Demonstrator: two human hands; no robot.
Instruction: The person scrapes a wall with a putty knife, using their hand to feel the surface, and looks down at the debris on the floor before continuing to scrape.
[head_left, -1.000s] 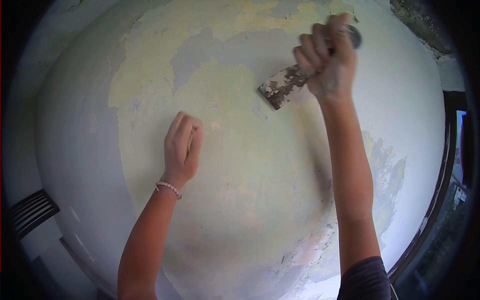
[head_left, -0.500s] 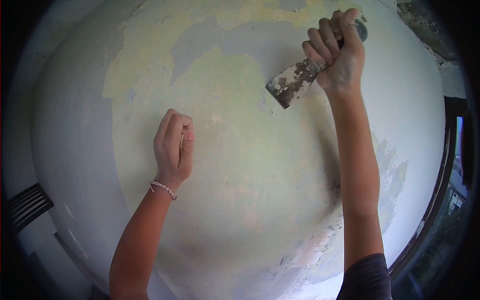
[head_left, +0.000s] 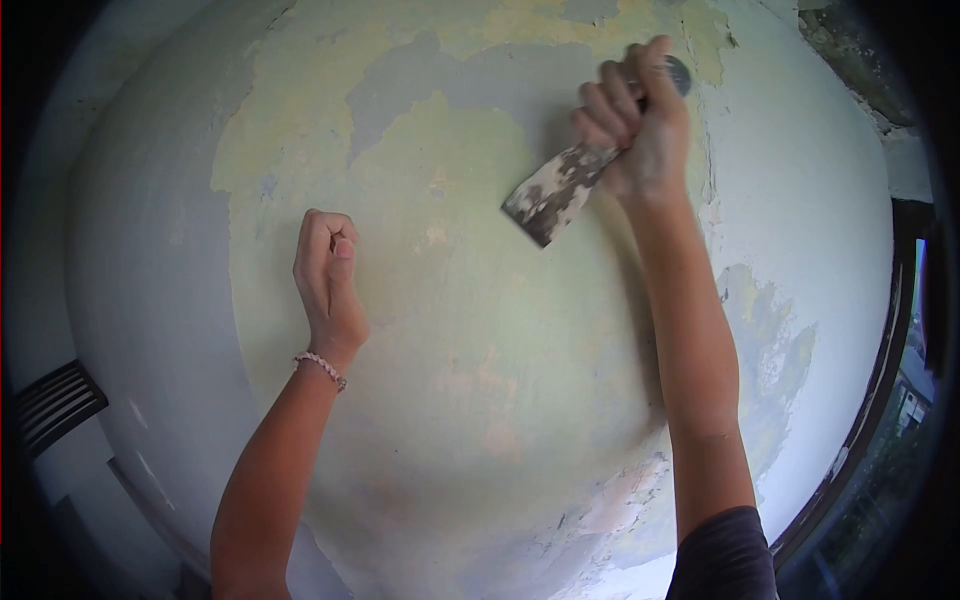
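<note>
My right hand (head_left: 640,125), slightly blurred, is wrapped round the handle of a scraper (head_left: 560,190) at the upper right. The scraper's wide blade is spotted with pale residue and points down and to the left, over the patchy wall (head_left: 460,300). A dark rounded handle end shows beyond the thumb. On the left, my left hand (head_left: 330,275) is held up in front of the wall with its fingers curled in. Whatever the curled fingers may hold is hidden. A braided bracelet (head_left: 322,366) circles the left wrist.
The wall has yellowish, green and grey patches, with peeling paint (head_left: 625,500) at the lower right. A dark slatted vent (head_left: 60,405) is at the far left. A dark-framed window (head_left: 905,400) stands at the right edge.
My right hand and the scraper have moved down and to the left. My left hand has shifted slightly left and up, still curled.
</note>
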